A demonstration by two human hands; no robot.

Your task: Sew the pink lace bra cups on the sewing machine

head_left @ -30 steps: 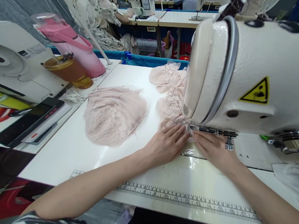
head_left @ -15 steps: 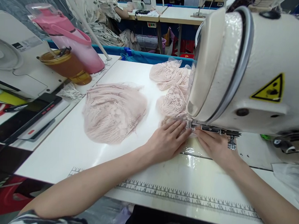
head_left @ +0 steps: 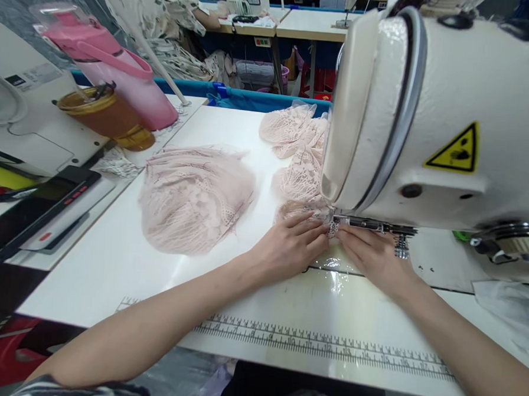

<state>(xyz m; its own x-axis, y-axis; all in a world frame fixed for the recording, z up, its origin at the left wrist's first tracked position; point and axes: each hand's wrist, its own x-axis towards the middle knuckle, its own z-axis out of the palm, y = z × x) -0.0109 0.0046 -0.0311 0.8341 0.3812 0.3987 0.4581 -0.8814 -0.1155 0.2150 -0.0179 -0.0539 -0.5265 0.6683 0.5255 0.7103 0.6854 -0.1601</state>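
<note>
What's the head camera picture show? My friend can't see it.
A person's left hand rests on pink lace at a white sewing machine, right hand alongside. Another lace piece lies further left on the table, near a pink bottle.

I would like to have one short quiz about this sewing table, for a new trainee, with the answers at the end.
1. Multiple choice: what shape is the yellow warning label on the sewing machine? a) round b) triangular c) square
2. True or false: the left hand touches the lace beside the machine, not the separate lace pile further left.
3. Fill in the blank: the numbered markings along the near edge of the white table form a ______.

Key: 1. b; 2. true; 3. ruler
</note>
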